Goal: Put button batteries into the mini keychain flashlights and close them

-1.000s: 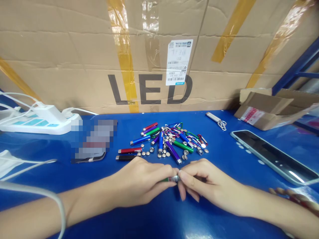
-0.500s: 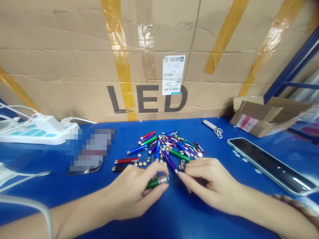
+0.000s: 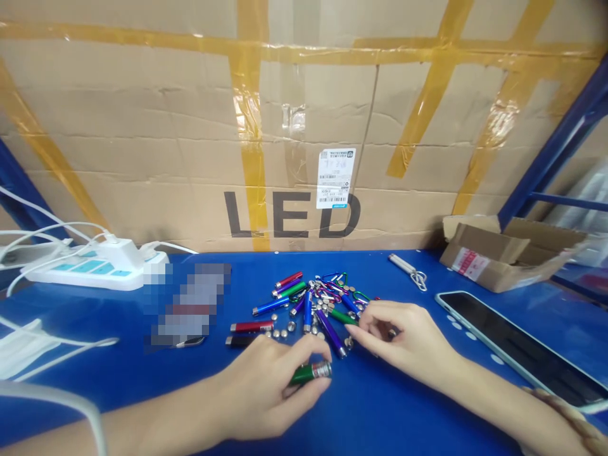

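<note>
My left hand (image 3: 256, 386) is closed around a short green metal penlight tube (image 3: 304, 373), its silver labelled end pointing right. At the right side of the pile, my right hand (image 3: 411, 339) has its fingers curled and the thumb near the index finger; whatever is between them is hidden. Close to its thumb lie another green tube (image 3: 341, 316) and a purple tube (image 3: 331, 332). The pile also has blue tubes (image 3: 308, 310), red tubes (image 3: 251, 327), a black tube (image 3: 240, 341), silver button cells (image 3: 284, 333) and coloured carabiner clips (image 3: 335, 277).
A phone (image 3: 522, 348) lies at right, below an open cardboard box (image 3: 498, 259) and a silver keychain penlight (image 3: 401, 265). On the left are a white power strip (image 3: 95, 272), cables and a blurred-out object (image 3: 194, 307). A large carton (image 3: 190, 158) stands behind the blue table (image 3: 380, 411).
My right hand has moved from the purple tube's end toward the clips and button cells at the right. My left hand keeps the green tube. The camera view has tilted up.
</note>
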Action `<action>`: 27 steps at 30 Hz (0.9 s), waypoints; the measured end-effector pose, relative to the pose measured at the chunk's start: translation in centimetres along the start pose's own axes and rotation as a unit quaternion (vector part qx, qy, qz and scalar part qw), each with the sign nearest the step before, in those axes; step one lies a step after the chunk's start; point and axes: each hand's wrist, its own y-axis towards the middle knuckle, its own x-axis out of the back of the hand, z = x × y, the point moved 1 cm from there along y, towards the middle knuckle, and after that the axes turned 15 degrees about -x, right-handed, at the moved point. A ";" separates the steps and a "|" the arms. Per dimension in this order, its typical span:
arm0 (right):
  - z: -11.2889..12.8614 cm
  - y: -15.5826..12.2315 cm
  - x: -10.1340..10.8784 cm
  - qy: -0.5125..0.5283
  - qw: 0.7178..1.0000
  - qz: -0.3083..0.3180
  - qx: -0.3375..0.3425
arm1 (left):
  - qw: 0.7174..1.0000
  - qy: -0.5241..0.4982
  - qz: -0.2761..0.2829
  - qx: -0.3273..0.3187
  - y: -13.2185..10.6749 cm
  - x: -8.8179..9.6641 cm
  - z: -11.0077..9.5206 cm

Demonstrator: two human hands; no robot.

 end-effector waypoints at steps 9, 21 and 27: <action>-0.9 2.1 0.1 -0.030 0.999 0.017 0.015 | 0.998 0.053 0.011 0.015 0.0 -0.1 -0.4; 1.7 6.6 -1.6 -0.104 0.992 0.031 0.065 | 0.997 0.082 0.006 0.009 0.0 -0.2 -0.4; 1.5 6.2 -2.4 -0.149 0.985 0.019 0.087 | 0.996 0.082 0.014 0.019 0.1 -0.3 -0.4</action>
